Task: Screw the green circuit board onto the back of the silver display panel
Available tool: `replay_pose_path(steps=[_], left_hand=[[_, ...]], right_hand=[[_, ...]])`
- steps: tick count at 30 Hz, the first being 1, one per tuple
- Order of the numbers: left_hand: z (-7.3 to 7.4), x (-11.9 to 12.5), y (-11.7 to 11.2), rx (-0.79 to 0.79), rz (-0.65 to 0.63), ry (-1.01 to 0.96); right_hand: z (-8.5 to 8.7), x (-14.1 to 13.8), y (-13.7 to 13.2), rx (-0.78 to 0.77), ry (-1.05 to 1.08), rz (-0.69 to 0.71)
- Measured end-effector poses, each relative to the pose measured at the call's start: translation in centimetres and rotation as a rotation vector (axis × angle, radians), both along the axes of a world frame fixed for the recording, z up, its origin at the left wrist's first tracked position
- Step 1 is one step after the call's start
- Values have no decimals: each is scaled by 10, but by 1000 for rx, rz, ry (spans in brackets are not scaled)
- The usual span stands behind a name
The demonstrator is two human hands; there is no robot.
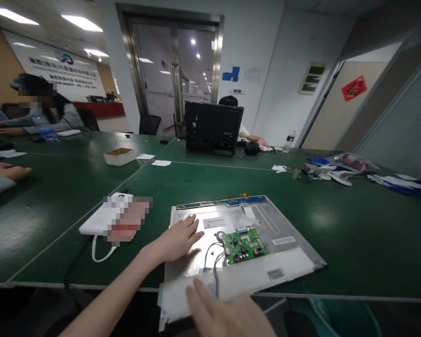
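An LCD display panel point(287, 220) lies with its metal back facing up on the green table, its near left corner reaching past the table's front edge. My left hand point(178, 239) rests over the panel's left side, fingers stretched out, holding nothing. On the metal sits a green circuit board point(246, 245), with dark cables leading off its left side and a white ribbon cable point(248, 213) above it. A whitish strip point(245, 280) covers the near edge. Over that strip is my right hand point(231, 312), slightly blurred, with extended fingers; its thumb is hidden and contact is unclear.
Left of the panel are a white power bank point(107, 213) with a cable and a blurred-out reddish item. Farther off stand an open box point(119, 157) and a black monitor point(214, 128). Assorted parts and bags point(331, 171) lie at right. Other people sit around the table.
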State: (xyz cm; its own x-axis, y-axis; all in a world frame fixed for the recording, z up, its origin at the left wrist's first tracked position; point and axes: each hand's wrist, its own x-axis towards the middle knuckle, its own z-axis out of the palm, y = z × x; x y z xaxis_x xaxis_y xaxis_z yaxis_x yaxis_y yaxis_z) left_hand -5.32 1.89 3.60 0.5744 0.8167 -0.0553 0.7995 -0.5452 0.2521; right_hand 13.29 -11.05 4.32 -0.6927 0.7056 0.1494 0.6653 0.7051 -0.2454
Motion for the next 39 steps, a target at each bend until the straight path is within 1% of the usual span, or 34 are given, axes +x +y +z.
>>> replay_pose_path(steps=[1, 2, 3, 4, 5, 6, 7, 8, 10, 12, 14, 16, 22, 26, 29, 33, 39], left_hand=[[0, -4, 0, 3, 17, 7], [0, -7, 0, 4, 34, 18], [-1, -9, -1, 6, 54, 32], [-1, -10, -2, 9, 83, 49], [-1, -10, -4, 14, 118, 69], [-2, -9, -5, 20, 159, 87], [-2, -8, -6, 27, 198, 102], [-2, -6, -7, 32, 232, 114], [-2, -4, -7, 38, 261, 122], [-2, -3, -4, 42, 264, 123], [-3, -3, 1, 45, 269, 124], [-5, -6, 9, 52, 281, 131], [-11, -14, 32, 79, 307, 172], [-10, -21, 43, 64, 308, 209], [-12, -27, 49, 59, 307, 215], [-18, -31, 49, 63, 317, 182], [-20, -28, 33, 106, 371, 199]], right_hand=[[15, 19, 9, 8, -23, -66], [28, 39, 20, 7, -50, -209], [36, 59, 32, 3, -71, -366], [40, 80, 44, -12, -96, -494], [39, 100, 57, -24, -132, -605], [33, 119, 69, -13, -160, -705], [25, 136, 79, -18, -195, -771], [14, 150, 87, -28, -225, -799], [-9, 173, 97, -42, -253, -814], [-26, 184, 100, -54, -229, -814], [-34, 186, 98, -71, -195, -807], [-36, 181, 96, -76, -172, -804], [-32, 144, 83, -45, -190, -838], [-28, 121, 69, -11, -239, -860], [-25, 109, 61, 13, -268, -864], [-25, 101, 59, 54, -291, -919], [-27, 102, 65, 108, -251, -953]])
